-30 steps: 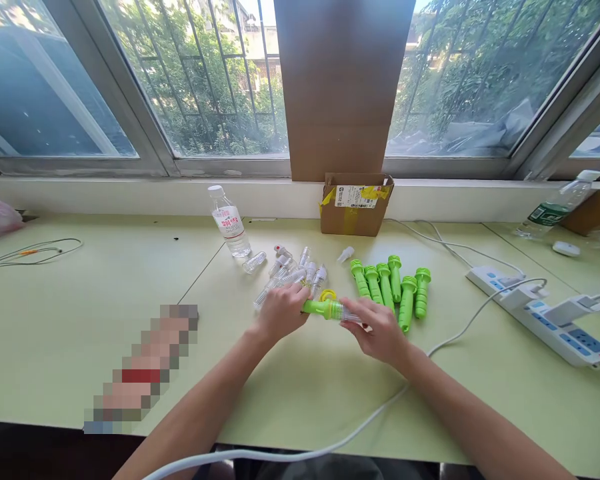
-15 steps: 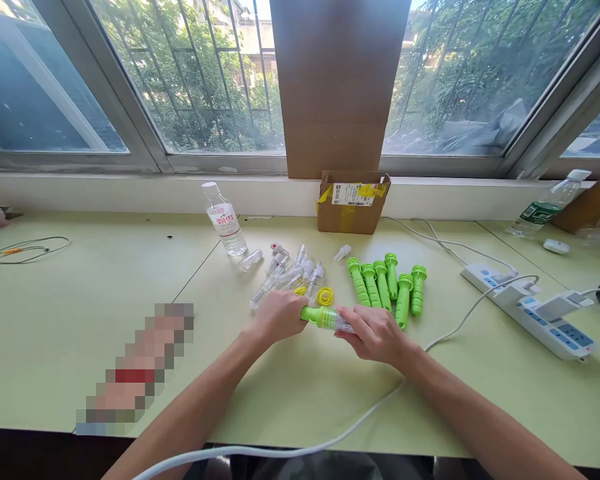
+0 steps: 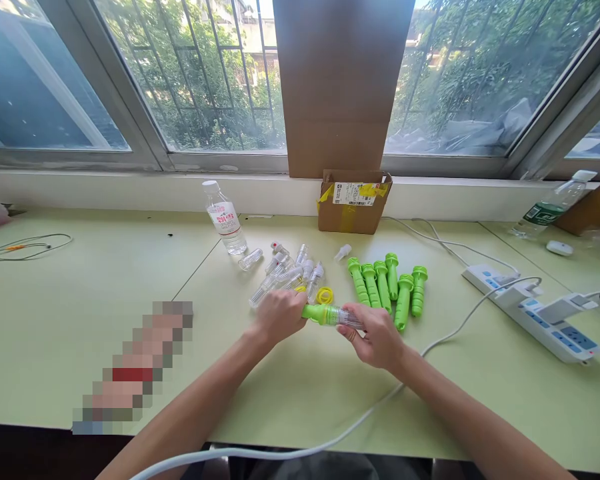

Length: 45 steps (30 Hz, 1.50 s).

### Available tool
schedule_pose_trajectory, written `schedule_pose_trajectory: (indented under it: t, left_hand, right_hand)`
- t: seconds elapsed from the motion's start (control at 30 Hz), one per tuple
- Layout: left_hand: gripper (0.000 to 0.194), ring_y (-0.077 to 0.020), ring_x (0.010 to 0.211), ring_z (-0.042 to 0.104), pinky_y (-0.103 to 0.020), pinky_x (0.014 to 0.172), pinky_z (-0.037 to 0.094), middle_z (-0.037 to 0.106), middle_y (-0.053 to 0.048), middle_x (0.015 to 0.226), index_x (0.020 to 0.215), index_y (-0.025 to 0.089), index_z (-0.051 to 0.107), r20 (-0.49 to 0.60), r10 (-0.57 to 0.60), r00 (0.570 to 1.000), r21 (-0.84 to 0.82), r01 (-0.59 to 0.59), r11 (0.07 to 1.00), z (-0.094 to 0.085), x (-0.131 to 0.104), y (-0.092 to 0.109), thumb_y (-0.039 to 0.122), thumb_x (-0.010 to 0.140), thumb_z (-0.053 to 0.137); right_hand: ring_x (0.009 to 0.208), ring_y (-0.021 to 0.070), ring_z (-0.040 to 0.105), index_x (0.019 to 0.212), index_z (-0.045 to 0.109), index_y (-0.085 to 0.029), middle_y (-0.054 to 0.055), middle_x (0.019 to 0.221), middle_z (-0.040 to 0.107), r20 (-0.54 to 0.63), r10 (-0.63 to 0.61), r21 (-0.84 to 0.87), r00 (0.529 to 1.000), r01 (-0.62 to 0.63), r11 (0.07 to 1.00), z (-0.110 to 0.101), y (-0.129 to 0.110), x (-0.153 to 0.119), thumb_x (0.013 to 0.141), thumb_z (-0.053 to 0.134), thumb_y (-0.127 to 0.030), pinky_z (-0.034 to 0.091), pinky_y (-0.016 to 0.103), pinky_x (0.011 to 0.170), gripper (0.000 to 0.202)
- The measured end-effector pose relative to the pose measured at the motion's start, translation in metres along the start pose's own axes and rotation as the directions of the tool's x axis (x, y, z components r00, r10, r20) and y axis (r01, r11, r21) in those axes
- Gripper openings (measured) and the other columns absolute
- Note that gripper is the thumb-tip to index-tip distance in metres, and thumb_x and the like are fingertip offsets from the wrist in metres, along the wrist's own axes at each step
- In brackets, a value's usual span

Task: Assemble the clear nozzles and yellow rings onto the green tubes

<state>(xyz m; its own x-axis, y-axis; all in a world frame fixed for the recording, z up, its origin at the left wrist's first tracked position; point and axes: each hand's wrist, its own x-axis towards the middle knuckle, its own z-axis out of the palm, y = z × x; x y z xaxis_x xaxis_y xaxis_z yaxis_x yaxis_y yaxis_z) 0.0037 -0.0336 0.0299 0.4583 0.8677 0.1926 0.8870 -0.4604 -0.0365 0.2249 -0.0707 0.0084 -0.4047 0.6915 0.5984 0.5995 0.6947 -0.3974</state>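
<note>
Just now, the right hand [image 3: 377, 333] has shifted its hold: half a second ago its fingers lay further over the clear ribbed tube [image 3: 349, 319], and now they sit further back, leaving more of the tube bare, with the thumb below. The left hand [image 3: 281, 317] looks unchanged, its fingers curled around the far end of the green plastic handle [image 3: 316, 313]. Handle and tube meet end to end between the two hands, held above the light-green tabletop [image 3: 280, 400] near its front. That change of grip reads as a regrasp for turning one part against the other, so the joint is probably still being worked; whether it is tight, I cannot tell.

The supplies around it seem to have stayed put. A yellow ring [image 3: 325, 296] lies just beyond the held handle, next to the heap of clear plastic tubes [image 3: 263, 290], while six green ribbed handles [image 3: 403, 303] rest to the right, near the right hand, and the small cardboard box [image 3: 353, 217] stands behind them by the sill
</note>
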Motion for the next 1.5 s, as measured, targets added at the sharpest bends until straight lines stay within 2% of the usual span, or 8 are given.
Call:
schedule_pose_trajectory:
  t: [0.23, 0.47, 0.73, 0.93, 1.1, 1.27, 1.37, 1.5]
  left_hand:
    - [0.01, -0.0204, 0.054, 0.056, -0.03, 0.05, 0.028, 0.061, -0.007, 0.062, 0.066, 0.019, 0.059, 0.034, 0.009, 0.999, 0.013, -0.009, 1.0, 0.004, 0.002, -0.002, 0.016, 0.07, 0.05]
    - [0.012, -0.0223, 0.058, 0.06, -0.031, 0.05, 0.028, 0.063, -0.008, 0.063, 0.07, 0.018, 0.06, 0.043, 0.041, 0.998, 0.055, -0.043, 0.998, 0.006, 0.002, -0.005, 0.016, 0.072, 0.048]
    - [0.014, -0.0212, 0.06, 0.06, -0.03, 0.052, 0.03, 0.062, -0.007, 0.062, 0.068, 0.018, 0.058, -0.085, 0.03, 0.996, 0.117, -0.019, 0.993, 0.009, 0.0, -0.005, 0.011, 0.075, 0.048]
    - [0.017, -0.018, 0.061, 0.059, -0.029, 0.054, 0.029, 0.063, -0.005, 0.063, 0.066, 0.019, 0.058, -0.263, -0.03, 0.964, 0.032, 0.039, 0.999, 0.008, 0.002, -0.003, 0.015, 0.08, 0.049]
    - [0.022, -0.0148, 0.053, 0.052, -0.027, 0.049, 0.023, 0.056, -0.002, 0.056, 0.059, 0.02, 0.049, -0.241, -0.174, 0.955, -0.177, 0.133, 0.975, 0.009, 0.004, 0.006, 0.025, 0.08, 0.051]
    - [0.014, -0.0127, 0.055, 0.047, -0.024, 0.052, 0.032, 0.052, 0.002, 0.059, 0.068, 0.021, 0.046, -0.097, -0.203, 0.974, -0.603, 0.104, 0.791, -0.005, -0.001, 0.027, 0.026, 0.073, 0.058]
    - [0.01, -0.0133, 0.062, 0.051, -0.024, 0.056, 0.038, 0.055, 0.002, 0.069, 0.08, 0.021, 0.047, -0.019, -0.128, 0.992, -0.762, 0.069, 0.644, -0.012, -0.006, 0.041, 0.025, 0.076, 0.055]
    - [0.017, -0.0124, 0.065, 0.051, -0.024, 0.058, 0.041, 0.055, 0.001, 0.076, 0.094, 0.02, 0.045, 0.043, 0.022, 0.999, -0.879, 0.027, 0.476, -0.011, -0.01, 0.053, 0.023, 0.079, 0.054]
  right_hand:
    - [0.047, 0.0133, 0.047, 0.077, 0.053, -0.016, 0.005, 0.061, 0.059, 0.106, -0.066, -0.235, 0.992, 0.09, 0.968, 0.005, 0.009, -0.002, 0.092, 0.044, -0.041, 0.023, 0.026, 0.045, 0.03]
    - [0.046, 0.0104, 0.039, 0.067, 0.044, -0.02, -0.003, 0.054, 0.048, 0.232, 0.192, 0.034, 0.953, -0.205, 0.978, 0.0, -0.001, 0.005, 0.088, 0.051, -0.036, 0.023, 0.023, 0.046, 0.028]
    - [0.045, 0.0079, 0.035, 0.061, 0.043, -0.019, -0.006, 0.05, 0.039, 0.382, 0.319, 0.303, 0.867, -0.444, 0.843, -0.01, 0.0, 0.012, 0.086, 0.055, -0.041, 0.022, 0.021, 0.042, 0.035]
    - [0.048, 0.0101, 0.043, 0.078, 0.055, -0.019, -0.003, 0.058, 0.051, 0.15, 0.345, 0.392, 0.926, -0.376, 0.84, -0.003, -0.005, 0.011, 0.079, 0.065, -0.038, 0.032, 0.023, 0.044, 0.022]
    - [0.048, 0.0119, 0.05, 0.109, 0.05, -0.02, -0.005, 0.06, 0.053, -0.071, 0.494, 0.555, 0.867, -0.377, 0.742, 0.013, -0.008, 0.007, 0.077, 0.069, -0.04, 0.045, 0.025, 0.047, 0.042]
    - [0.06, 0.0142, 0.059, 0.098, 0.054, -0.02, -0.001, 0.07, 0.06, -0.08, 0.378, 0.521, 0.923, -0.284, 0.805, 0.015, -0.006, 0.006, 0.077, 0.068, -0.039, 0.053, 0.028, 0.057, 0.031]
    - [0.071, 0.0171, 0.061, 0.091, 0.059, -0.02, 0.004, 0.08, 0.064, -0.015, 0.279, 0.461, 0.96, -0.24, 0.854, 0.014, -0.011, 0.008, 0.079, 0.066, -0.037, 0.054, 0.03, 0.061, 0.022]
    - [0.081, 0.0177, 0.062, 0.096, 0.061, -0.02, 0.005, 0.09, 0.064, 0.002, 0.319, 0.538, 0.948, -0.27, 0.799, 0.013, -0.018, 0.011, 0.087, 0.056, -0.033, 0.055, 0.029, 0.066, 0.016]
